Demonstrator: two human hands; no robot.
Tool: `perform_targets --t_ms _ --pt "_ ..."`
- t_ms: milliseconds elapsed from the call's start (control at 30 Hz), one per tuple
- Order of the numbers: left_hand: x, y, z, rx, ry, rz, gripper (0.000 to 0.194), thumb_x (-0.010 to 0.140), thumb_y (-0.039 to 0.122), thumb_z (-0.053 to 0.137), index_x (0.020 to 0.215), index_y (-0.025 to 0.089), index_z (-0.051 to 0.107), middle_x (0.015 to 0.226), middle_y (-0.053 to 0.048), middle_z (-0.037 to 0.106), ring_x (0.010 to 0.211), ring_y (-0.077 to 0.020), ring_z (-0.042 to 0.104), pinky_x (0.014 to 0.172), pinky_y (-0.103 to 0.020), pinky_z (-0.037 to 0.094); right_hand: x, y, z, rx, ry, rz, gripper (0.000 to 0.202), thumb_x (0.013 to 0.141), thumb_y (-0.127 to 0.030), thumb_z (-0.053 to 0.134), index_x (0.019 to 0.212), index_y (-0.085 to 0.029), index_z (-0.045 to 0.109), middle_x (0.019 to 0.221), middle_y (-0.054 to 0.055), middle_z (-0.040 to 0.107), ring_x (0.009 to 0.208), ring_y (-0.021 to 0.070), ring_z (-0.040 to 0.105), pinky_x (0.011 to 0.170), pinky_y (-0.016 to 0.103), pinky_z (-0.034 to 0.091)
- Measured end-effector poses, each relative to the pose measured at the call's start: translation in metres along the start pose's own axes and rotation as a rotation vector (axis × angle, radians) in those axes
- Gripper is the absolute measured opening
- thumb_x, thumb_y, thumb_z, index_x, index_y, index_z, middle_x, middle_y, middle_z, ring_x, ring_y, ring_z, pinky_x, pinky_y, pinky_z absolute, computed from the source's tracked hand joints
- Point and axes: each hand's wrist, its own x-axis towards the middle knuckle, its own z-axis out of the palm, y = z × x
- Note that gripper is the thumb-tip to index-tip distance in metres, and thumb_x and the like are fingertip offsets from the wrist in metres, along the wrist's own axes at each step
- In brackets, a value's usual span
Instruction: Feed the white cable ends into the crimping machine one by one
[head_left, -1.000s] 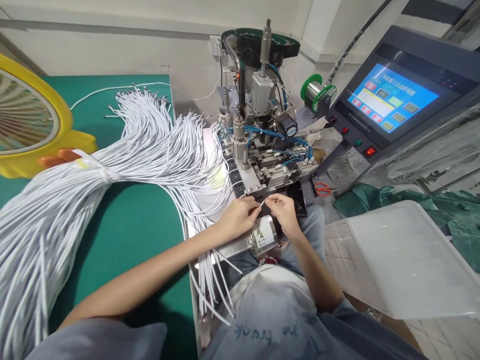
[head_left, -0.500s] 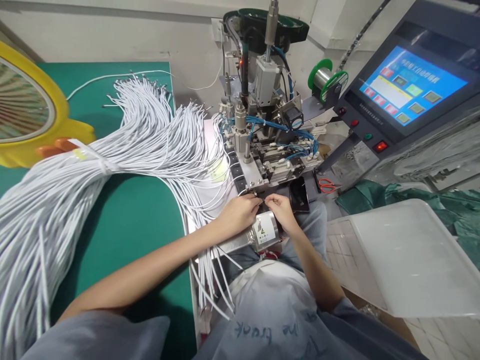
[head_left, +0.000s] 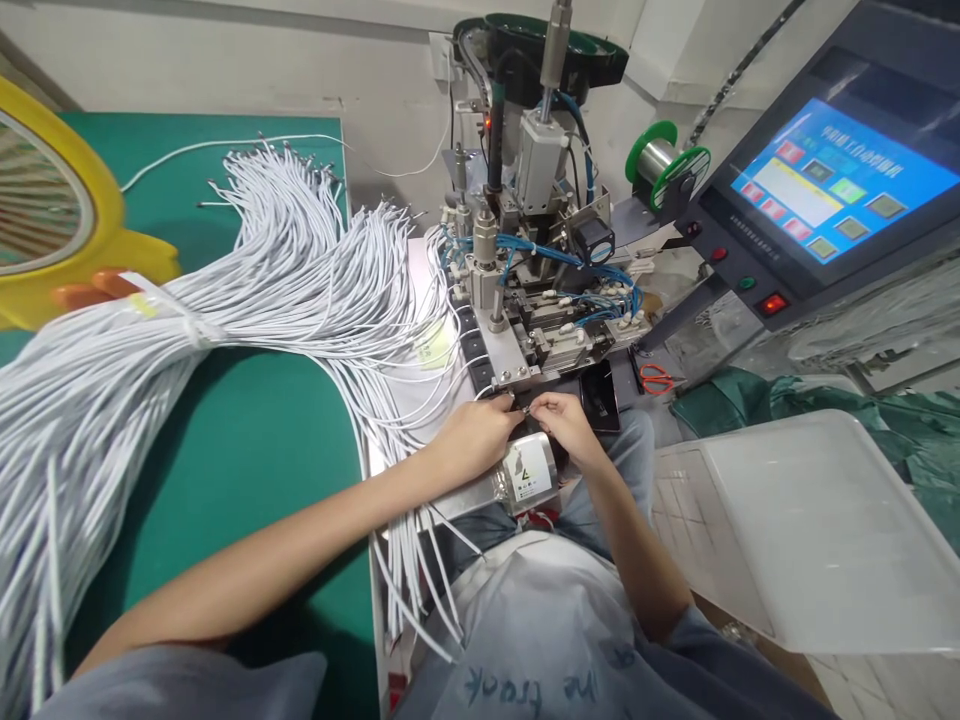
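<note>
Close together at the machine's (head_left: 517, 370) front edge are my left hand (head_left: 484, 432) and my right hand (head_left: 562, 420). My left fingers are bent together beside the machine's black front part, around something too small to make out. Thumb and forefinger of my right hand pinch a tiny piece near the left fingertips; its kind cannot be told. A white cable (head_left: 486, 392) runs along the machine's edge towards my left hand. Just below the hands sits a silvery box-like part with a white label (head_left: 529, 468). A large tied bundle of white cables (head_left: 285, 300) lies to the left.
A yellow fan (head_left: 112, 215) stands at the left on the green table (head_left: 300, 440). Right of the machine are a wire spool (head_left: 660, 160), a control screen (head_left: 840, 190), a dark phone-like slab (head_left: 600, 395) and orange-handled scissors (head_left: 657, 379). A white plastic lid-like panel (head_left: 832, 530) lies lower right.
The camera view has shifted slightly. My left fingers have drawn a little apart from my right fingertips, while the right hand keeps its pinch near the machine's front.
</note>
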Motion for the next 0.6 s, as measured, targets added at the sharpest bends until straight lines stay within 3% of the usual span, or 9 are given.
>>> perform_targets --t_ms 167,367,600 --pt "0.0 -0.004 0.004 0.042 0.007 0.004 0.031 0.082 0.01 0.043 0.105 0.02 0.062 0.082 -0.004 0.058 0.061 -0.0164 0.058 0.052 -0.027 0.04 0.004 0.0 -0.004 -0.006 -0.047 0.075 0.011 0.057 -0.026 0.058 0.058 -0.015 0.057 0.043 -0.006 0.039 0.041 0.0058 0.029 0.04 0.021 0.017" --pt "0.001 -0.008 0.006 0.043 -0.023 0.047 0.032 0.082 0.008 0.042 0.106 0.017 0.061 0.088 -0.007 0.058 0.065 -0.0154 0.058 0.056 -0.026 0.041 0.006 0.003 -0.004 0.015 -0.053 0.119 0.013 0.057 -0.028 0.058 0.058 -0.016 0.055 0.042 -0.008 0.032 0.038 0.0052 0.025 0.039 0.02 0.015" --pt "0.001 -0.01 0.009 0.064 -0.005 0.061 0.031 0.081 0.007 0.044 0.105 0.017 0.061 0.087 -0.006 0.058 0.064 -0.016 0.058 0.053 -0.026 0.039 -0.009 0.016 0.001 -0.038 0.106 -0.139 0.017 0.067 -0.033 0.058 0.072 -0.017 0.059 0.066 0.001 0.055 0.059 0.0125 0.049 0.054 0.025 0.037"
